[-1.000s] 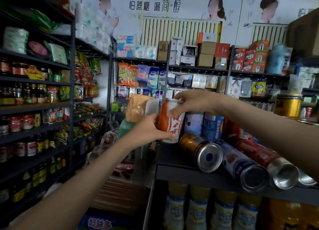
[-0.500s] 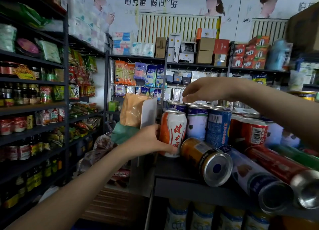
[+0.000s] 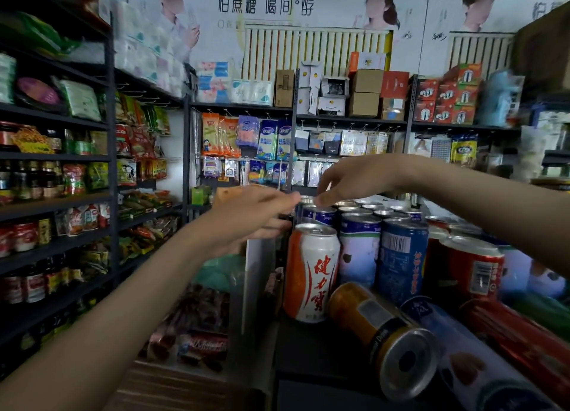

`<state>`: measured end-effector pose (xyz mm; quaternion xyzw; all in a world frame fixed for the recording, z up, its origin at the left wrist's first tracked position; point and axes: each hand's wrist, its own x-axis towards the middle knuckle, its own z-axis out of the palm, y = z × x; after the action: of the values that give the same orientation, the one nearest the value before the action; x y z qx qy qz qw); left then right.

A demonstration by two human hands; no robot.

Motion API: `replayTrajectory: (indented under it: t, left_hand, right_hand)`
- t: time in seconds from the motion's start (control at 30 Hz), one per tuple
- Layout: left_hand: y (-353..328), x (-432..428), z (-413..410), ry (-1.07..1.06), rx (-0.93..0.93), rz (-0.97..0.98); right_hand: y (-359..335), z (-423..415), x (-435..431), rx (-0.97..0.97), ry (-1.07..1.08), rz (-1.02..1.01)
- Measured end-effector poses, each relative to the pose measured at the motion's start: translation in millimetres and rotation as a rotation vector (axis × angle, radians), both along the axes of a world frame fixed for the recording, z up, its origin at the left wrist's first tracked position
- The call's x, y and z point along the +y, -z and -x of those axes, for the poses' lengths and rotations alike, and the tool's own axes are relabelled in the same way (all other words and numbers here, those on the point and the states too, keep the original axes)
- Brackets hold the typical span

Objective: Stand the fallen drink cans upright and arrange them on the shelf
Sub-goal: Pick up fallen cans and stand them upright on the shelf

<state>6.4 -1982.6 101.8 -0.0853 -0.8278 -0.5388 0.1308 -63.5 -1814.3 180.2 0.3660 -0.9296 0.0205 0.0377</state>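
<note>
An orange-and-white can (image 3: 311, 271) stands upright at the front left corner of the dark shelf (image 3: 311, 352). Behind it stand several upright blue cans (image 3: 401, 259) and a red can (image 3: 470, 267). Three cans lie on their sides in front: a gold can (image 3: 385, 339), a blue-and-white can (image 3: 468, 361) and a red can (image 3: 521, 339). My left hand (image 3: 256, 216) hovers above and left of the orange can, fingers relaxed, holding nothing. My right hand (image 3: 357, 179) reaches over the back cans, fingertips touching the rim of a blue can (image 3: 319, 214).
A white divider panel (image 3: 257, 284) borders the shelf's left side. Racks of bottles and snack packets (image 3: 74, 179) fill the left aisle wall. Hanging goods and boxes (image 3: 364, 92) line the back shelves. A wooden surface (image 3: 172, 389) lies below.
My left hand has let go of the orange-and-white can, now standing on the shelf, and lifted up. My right hand has dropped from above the cans to touch a back can's top.
</note>
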Motion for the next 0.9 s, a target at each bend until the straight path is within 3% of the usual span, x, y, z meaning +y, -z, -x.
replayTrajectory:
  t: [0.3,0.57,0.9]
  left_hand:
    - [-2,3,20,-0.005,-0.058,-0.025]
    - [4,9,29,-0.120,-0.022,0.033]
    - [10,23,23,-0.127,-0.014,-0.097]
  right_hand:
    - [0,15,-14,-0.143,0.063,-0.113]
    - [9,28,-16,-0.128,0.019,0.023]
    - [-21,14,3,-0.097,-0.071,0.242]
